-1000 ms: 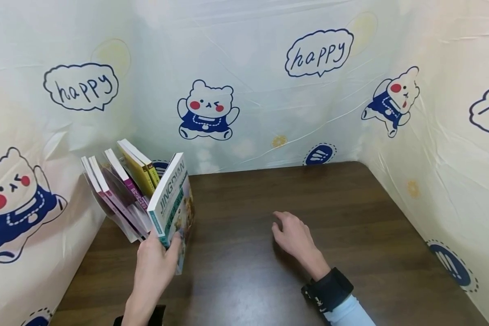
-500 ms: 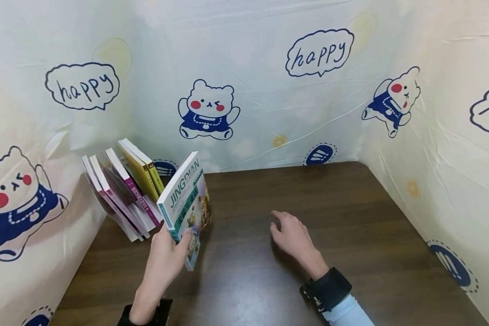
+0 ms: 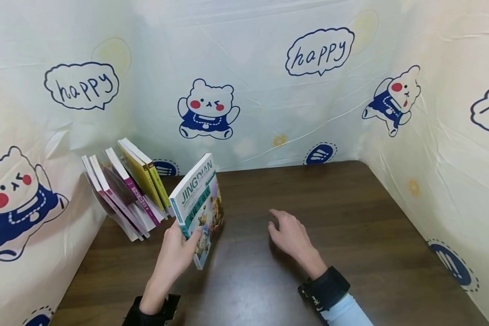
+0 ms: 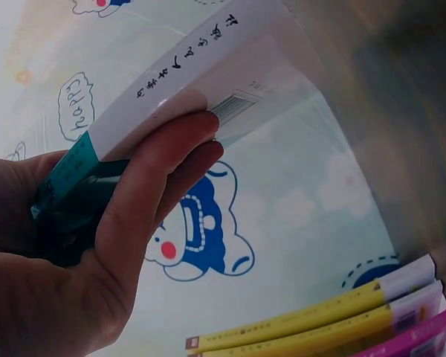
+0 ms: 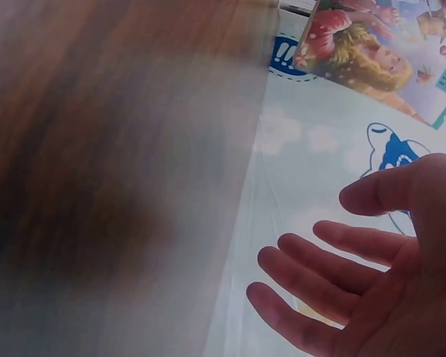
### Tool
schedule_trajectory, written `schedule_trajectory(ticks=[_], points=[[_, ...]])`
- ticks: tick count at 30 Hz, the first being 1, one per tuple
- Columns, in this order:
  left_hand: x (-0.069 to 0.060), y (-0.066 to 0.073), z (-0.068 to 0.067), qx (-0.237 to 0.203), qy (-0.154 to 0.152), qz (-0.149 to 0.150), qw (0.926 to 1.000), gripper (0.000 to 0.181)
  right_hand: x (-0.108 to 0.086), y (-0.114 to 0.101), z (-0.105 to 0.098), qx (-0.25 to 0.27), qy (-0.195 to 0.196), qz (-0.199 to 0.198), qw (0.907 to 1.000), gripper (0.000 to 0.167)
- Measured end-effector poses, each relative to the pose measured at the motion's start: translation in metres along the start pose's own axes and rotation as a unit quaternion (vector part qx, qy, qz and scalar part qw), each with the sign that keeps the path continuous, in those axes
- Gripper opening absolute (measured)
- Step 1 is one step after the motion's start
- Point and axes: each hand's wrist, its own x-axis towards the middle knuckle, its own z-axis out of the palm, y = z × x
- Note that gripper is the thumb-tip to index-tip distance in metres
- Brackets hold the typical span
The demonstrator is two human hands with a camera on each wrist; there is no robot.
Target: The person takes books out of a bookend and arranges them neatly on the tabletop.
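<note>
A white and teal book (image 3: 197,199) with "JINGDIAN" on its cover stands tilted in my left hand (image 3: 175,253). The thumb presses the front cover while the fingers wrap the spine side. In the left wrist view the fingers lie against the book's pale back cover (image 4: 201,59), near a barcode. My right hand (image 3: 291,235) is at the middle right above the table, holding nothing. Its fingers are spread and relaxed in the right wrist view, where the book's illustrated cover (image 5: 386,52) shows at the top right.
Several leaning books stand at the left: yellow books (image 3: 140,170), a magenta-spined book (image 3: 136,194) and pale purple-spined books (image 3: 116,203). The brown wooden table (image 3: 244,280) meets a patterned curtain (image 3: 261,81) at the back and sides.
My left hand has carried the book to the right, away from the row of leaning books, widening the gap. My right hand has barely shifted left.
</note>
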Motion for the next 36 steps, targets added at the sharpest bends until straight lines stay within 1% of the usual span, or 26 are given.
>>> schedule_trajectory(ticks=[6, 11, 16, 24, 27, 30, 36], points=[[0.005, 0.001, 0.005, -0.016, -0.021, -0.003, 0.9996, 0.066, 0.002, -0.003, 0.001, 0.015, -0.005, -0.003, 0.9999, 0.042], [0.009, 0.0, 0.01, -0.021, -0.032, 0.006, 0.9993, 0.067, 0.004, -0.007, 0.001, 0.044, -0.02, -0.01, 0.9988, 0.046], [0.013, 0.0, 0.014, -0.034, -0.044, 0.02, 0.9982, 0.069, 0.006, -0.01, 0.001, 0.072, -0.021, -0.012, 0.9971, 0.051], [0.014, -0.001, 0.019, -0.05, -0.057, 0.025, 0.9968, 0.073, 0.013, -0.011, 0.006, 0.109, -0.028, -0.019, 0.9934, 0.057], [0.015, 0.0, 0.02, -0.056, -0.06, 0.029, 0.9962, 0.077, 0.018, -0.011, 0.008, 0.136, -0.039, -0.026, 0.9896, 0.058], [0.017, 0.0, 0.022, -0.068, -0.066, 0.031, 0.9951, 0.081, 0.022, -0.012, 0.011, 0.166, -0.056, -0.036, 0.984, 0.06], [0.018, 0.0, 0.024, -0.087, -0.074, 0.027, 0.993, 0.083, 0.026, -0.017, 0.014, 0.223, -0.085, -0.031, 0.9706, 0.062]])
